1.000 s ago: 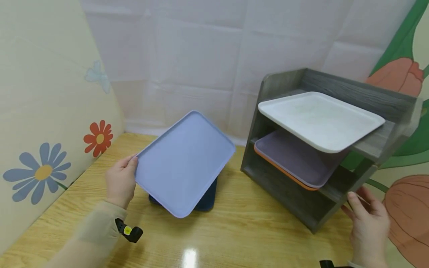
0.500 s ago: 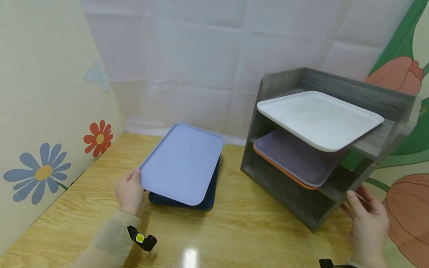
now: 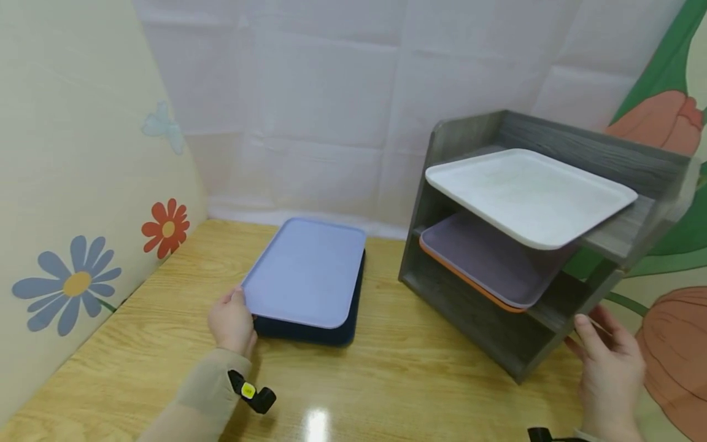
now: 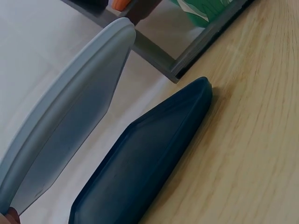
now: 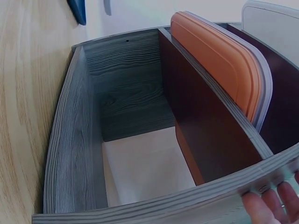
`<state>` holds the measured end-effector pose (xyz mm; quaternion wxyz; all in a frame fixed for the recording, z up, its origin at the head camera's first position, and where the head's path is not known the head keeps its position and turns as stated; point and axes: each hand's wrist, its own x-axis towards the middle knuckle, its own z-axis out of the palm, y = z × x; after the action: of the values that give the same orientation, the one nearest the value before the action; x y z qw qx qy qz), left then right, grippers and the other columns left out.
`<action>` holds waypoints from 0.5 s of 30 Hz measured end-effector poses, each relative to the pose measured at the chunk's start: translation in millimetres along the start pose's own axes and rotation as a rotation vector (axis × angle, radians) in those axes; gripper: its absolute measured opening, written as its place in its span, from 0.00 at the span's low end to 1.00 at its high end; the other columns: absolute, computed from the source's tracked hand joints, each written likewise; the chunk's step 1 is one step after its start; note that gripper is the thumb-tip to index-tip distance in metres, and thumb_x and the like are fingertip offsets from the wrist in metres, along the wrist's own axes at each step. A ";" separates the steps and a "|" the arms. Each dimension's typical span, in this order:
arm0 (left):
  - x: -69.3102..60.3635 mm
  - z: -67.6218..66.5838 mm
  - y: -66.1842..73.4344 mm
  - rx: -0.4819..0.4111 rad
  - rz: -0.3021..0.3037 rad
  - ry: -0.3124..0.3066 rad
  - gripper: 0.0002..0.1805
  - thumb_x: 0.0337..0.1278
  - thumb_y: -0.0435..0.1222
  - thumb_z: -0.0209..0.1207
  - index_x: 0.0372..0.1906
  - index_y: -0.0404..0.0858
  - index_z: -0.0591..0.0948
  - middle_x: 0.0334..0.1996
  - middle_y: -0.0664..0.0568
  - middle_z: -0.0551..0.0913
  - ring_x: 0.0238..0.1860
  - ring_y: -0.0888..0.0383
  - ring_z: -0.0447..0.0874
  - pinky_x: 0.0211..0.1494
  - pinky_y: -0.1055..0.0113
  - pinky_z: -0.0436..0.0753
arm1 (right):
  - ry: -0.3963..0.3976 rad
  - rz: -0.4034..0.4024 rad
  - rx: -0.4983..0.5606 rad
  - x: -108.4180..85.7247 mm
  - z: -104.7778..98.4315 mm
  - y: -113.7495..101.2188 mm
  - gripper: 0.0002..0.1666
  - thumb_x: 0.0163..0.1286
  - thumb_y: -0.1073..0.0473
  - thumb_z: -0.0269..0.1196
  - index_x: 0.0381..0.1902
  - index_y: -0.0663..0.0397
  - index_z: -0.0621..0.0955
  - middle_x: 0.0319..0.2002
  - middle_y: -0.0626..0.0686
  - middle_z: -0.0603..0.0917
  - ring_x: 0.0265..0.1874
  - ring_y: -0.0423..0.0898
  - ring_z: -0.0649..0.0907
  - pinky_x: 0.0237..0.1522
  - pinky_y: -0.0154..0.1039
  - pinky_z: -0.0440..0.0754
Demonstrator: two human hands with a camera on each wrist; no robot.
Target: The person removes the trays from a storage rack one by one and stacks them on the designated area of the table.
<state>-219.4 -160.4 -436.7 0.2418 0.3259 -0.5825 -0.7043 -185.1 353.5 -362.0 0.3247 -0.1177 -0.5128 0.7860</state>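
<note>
My left hand [image 3: 231, 322] pinches the near left corner of a light blue tray [image 3: 306, 270]. That tray hangs just above a dark blue tray [image 3: 309, 333] lying on the table; a gap between the two shows in the left wrist view. At the right, my right hand [image 3: 610, 365] holds the side panel of a grey wooden shelf unit [image 3: 458, 307], its fingertips on the panel in the right wrist view. A white tray [image 3: 530, 196] rests on the upper shelf and juts out. On the middle shelf a purple tray [image 3: 480, 255] lies over an orange tray [image 5: 219, 60].
Wooden table [image 3: 409, 393] surface lies in front of the trays and the unit. A white cloth [image 3: 309, 104] hangs behind. Panels with painted flowers [image 3: 77, 285] stand at the left and right.
My left hand has moved right, lowering the light blue tray and turning it from a steep tilt to nearly flat over the dark blue one. The right hand stays at the shelf unit.
</note>
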 end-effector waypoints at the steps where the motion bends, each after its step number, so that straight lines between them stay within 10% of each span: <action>1: -0.3 0.3 -1.1 0.000 0.000 0.001 0.27 0.73 0.43 0.45 0.66 0.28 0.68 0.60 0.38 0.72 0.51 0.53 0.73 0.38 0.73 0.76 | -0.002 0.002 0.000 0.0 0.1 -0.2 0.26 0.58 0.71 0.68 0.56 0.60 0.80 0.47 0.50 0.82 0.43 0.41 0.81 0.25 0.31 0.83; 15: -3.2 4.4 -11.4 0.011 -0.014 0.015 0.25 0.73 0.41 0.43 0.64 0.29 0.71 0.55 0.40 0.74 0.41 0.55 0.71 0.32 0.73 0.73 | 0.013 0.027 -0.004 -1.2 0.0 -2.2 0.28 0.57 0.70 0.69 0.57 0.60 0.80 0.49 0.50 0.81 0.44 0.41 0.81 0.25 0.31 0.83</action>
<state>-220.1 -152.9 -446.8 0.2394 0.3368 -0.5822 -0.7002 -183.4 353.2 -360.2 0.3171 -0.1305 -0.5108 0.7884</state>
